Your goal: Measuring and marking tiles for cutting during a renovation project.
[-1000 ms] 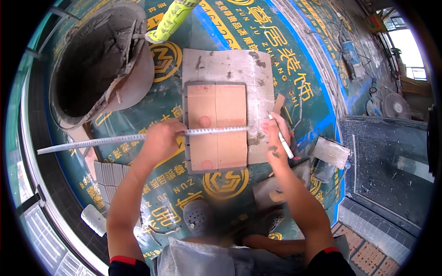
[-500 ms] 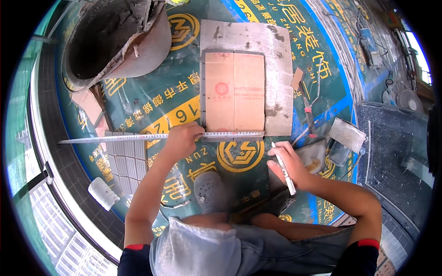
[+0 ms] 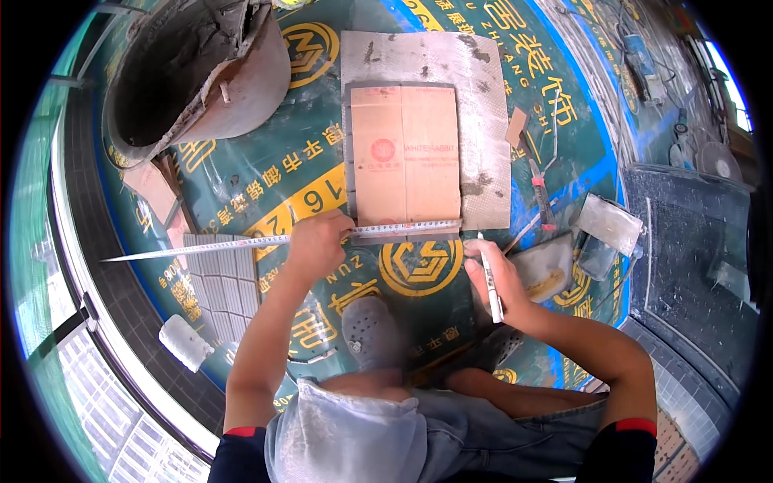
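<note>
My left hand is closed on a metal tape measure's long blade. The blade runs from the black border at the left, past the hand, and across the near end of a brown cardboard sheet. Dark grey edges of a flat piece show around the cardboard. My right hand grips a white marker pen, its tip pointing away from me beside the near right corner of the cardboard. Under both lies a pale textured mat with grey smears.
A large mortar bucket stands at the far left. Grey ribbed tiles and a white block lie near the left border. To the right are a red-and-grey hand tool, a whitish plate and a dark glossy panel.
The marker has swung more upright, and my right hand has shifted slightly left. The tape's right end sits a little higher over the cardboard. My left hand keeps its grip.
</note>
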`<state>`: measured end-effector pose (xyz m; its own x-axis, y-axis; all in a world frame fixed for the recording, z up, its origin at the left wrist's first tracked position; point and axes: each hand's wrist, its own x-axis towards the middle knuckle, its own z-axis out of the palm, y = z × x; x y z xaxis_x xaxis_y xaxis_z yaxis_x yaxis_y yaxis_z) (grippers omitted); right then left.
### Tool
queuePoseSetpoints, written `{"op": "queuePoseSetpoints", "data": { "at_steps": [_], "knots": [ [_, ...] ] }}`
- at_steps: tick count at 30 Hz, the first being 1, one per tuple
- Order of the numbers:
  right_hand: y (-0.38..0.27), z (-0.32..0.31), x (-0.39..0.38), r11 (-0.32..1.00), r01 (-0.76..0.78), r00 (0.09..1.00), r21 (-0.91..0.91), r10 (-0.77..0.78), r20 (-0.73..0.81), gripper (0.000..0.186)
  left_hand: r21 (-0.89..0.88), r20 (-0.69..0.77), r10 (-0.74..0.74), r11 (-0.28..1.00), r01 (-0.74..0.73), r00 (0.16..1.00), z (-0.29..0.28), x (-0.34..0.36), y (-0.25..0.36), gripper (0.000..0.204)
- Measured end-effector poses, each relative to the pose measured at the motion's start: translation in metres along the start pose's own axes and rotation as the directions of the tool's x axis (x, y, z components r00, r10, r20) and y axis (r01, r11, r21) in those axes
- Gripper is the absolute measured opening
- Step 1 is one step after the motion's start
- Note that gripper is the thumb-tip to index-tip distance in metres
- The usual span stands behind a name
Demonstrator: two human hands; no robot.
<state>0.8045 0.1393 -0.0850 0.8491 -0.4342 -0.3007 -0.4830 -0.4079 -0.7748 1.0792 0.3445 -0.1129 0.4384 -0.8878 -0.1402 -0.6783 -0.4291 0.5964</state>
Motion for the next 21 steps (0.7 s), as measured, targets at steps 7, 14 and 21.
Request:
{"op": "queuePoseSetpoints", "data": {
  "at_steps": [7,14,21],
  "knots": [
    [0.009,-0.020,0.027,0.996,0.028,0.974,0.079,-0.010,-0.226,0.029,0.126,0.043,-0.027,0.992,0.022,0.999,-0.010,0.009,0.050,0.023],
    [0.016,-0.020,0.022,0.992,0.000,0.981,0.127,0.025,-0.194,0.028,-0.102,0.050,-0.089,0.990,0.094,0.995,0.012,-0.008,-0.035,0.012],
    [0.017,0.000,0.009,0.993,-0.044,0.997,0.107,0.050,-0.054,0.029,-0.165,-0.012,-0.033,0.986,0.031,0.999,0.026,-0.010,-0.042,0.012]
  ]
}}
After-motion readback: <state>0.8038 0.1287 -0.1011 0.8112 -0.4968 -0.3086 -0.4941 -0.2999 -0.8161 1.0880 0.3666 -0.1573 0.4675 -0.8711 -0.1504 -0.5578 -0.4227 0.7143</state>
